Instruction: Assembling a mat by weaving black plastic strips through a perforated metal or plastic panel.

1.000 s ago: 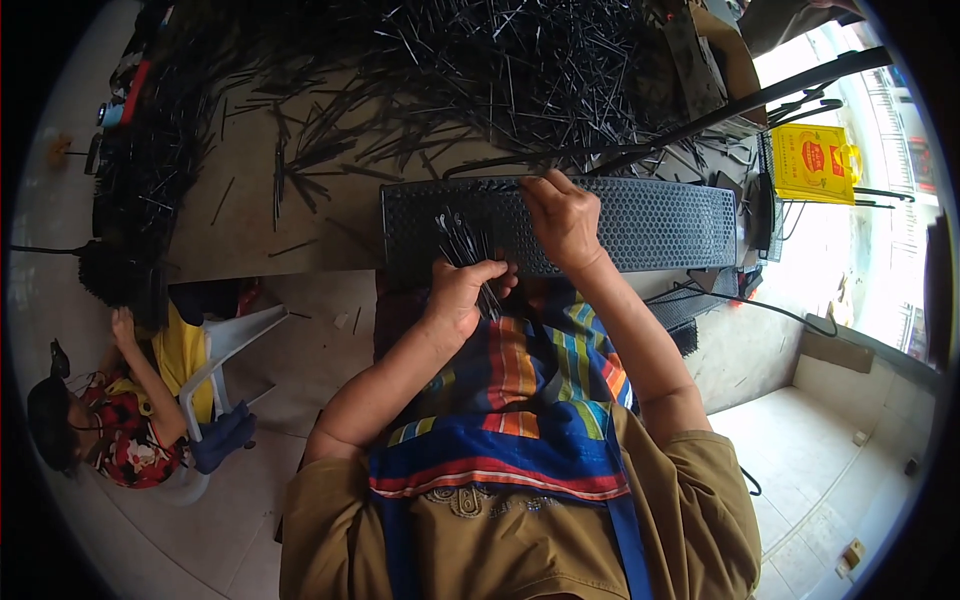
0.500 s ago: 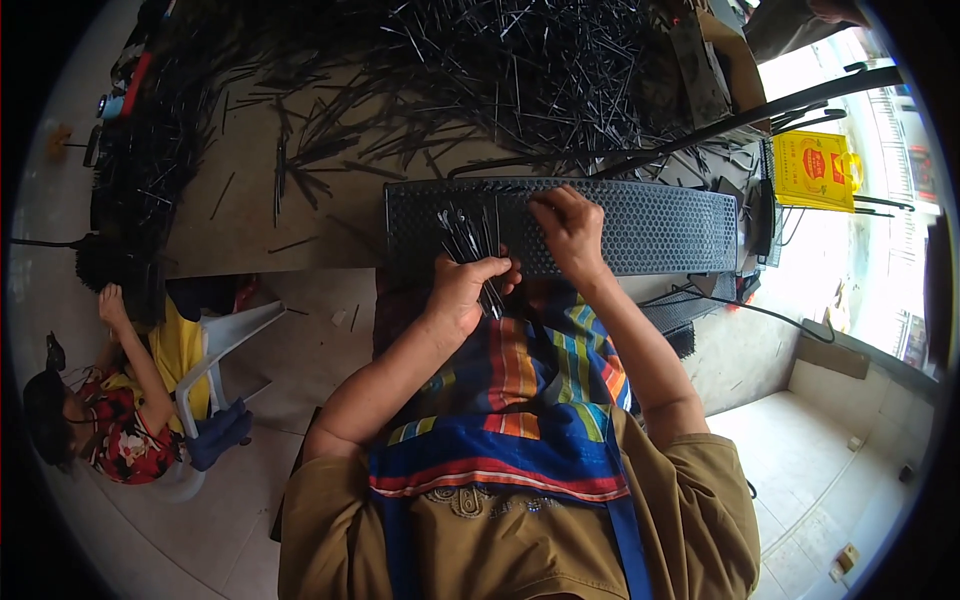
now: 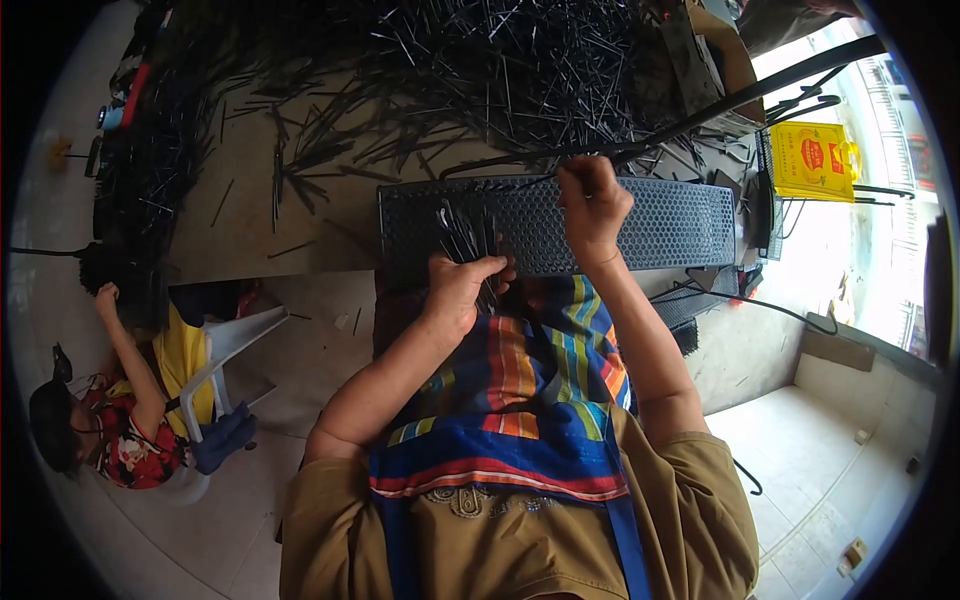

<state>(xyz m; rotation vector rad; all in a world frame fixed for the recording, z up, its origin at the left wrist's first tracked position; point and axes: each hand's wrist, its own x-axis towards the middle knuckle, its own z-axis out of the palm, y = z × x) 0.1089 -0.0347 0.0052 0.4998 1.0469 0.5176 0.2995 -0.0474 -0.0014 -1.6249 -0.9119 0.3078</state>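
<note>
My left hand point(image 3: 466, 283) is closed around a bundle of thin black strips point(image 3: 462, 228). The strips fan out above the thumb over the near side of a black panel point(image 3: 670, 220) full of small holes. That long panel lies across the table's front edge, above my lap. My right hand point(image 3: 597, 205) is raised at the far edge of the panel, right of the bundle. Its fingers are curled into a pinch, and what they hold is too small to make out. Close to these fingers, dark strips show along the panel's far edge.
A big heap of black strips point(image 3: 520, 70) covers the back of the table point(image 3: 330, 240). A long dark rod point(image 3: 740, 98) slants past the panel to the upper right, near a yellow bag point(image 3: 810, 162). At left, another person point(image 3: 130, 435) sits by a white chair point(image 3: 235, 340).
My right hand has moved a little right and away from me, its fingers curling tighter. My left hand keeps the bundle in nearly the same place.
</note>
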